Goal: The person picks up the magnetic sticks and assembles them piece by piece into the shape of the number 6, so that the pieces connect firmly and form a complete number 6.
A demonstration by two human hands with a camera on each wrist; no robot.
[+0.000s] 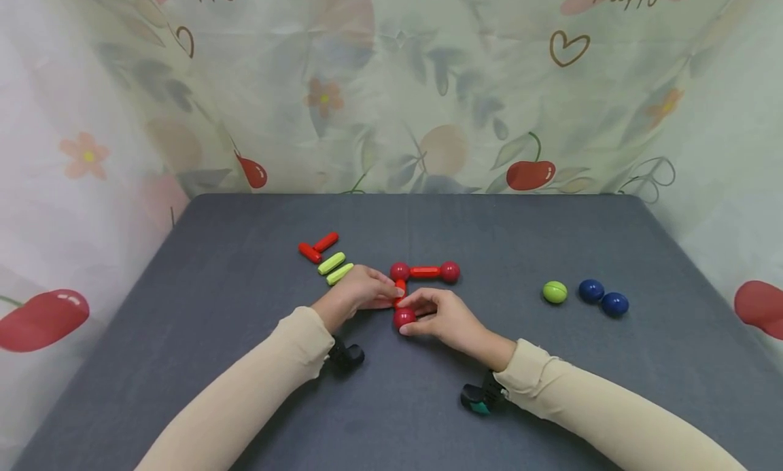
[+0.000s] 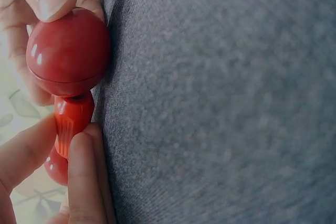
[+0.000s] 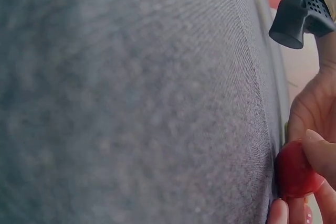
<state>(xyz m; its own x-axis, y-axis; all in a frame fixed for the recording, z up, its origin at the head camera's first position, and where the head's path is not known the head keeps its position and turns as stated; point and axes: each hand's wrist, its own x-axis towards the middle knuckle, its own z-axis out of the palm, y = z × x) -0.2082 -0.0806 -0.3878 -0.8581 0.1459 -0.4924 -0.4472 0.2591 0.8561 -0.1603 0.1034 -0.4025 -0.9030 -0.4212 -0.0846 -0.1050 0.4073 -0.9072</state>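
Observation:
My left hand (image 1: 366, 289) pinches a short orange-red rod (image 2: 71, 121) between thumb and fingers. My right hand (image 1: 445, 319) grips a dark red ball (image 1: 404, 319) at the near end of that rod, its thumb on the ball's near side. In the left wrist view the ball (image 2: 68, 53) meets the rod's end. The rod's far end meets a second red ball (image 1: 400, 271). From there another red rod (image 1: 425, 272) runs right to a third red ball (image 1: 450, 272), so the joined pieces form a corner shape on the grey table.
Two loose red rods (image 1: 310, 253) and two yellow-green rods (image 1: 332, 263) lie beyond my left hand. Off to the right are a green ball (image 1: 554, 292) and two blue balls (image 1: 591, 291). A patterned curtain (image 1: 404, 117) hangs behind the table (image 1: 245, 253).

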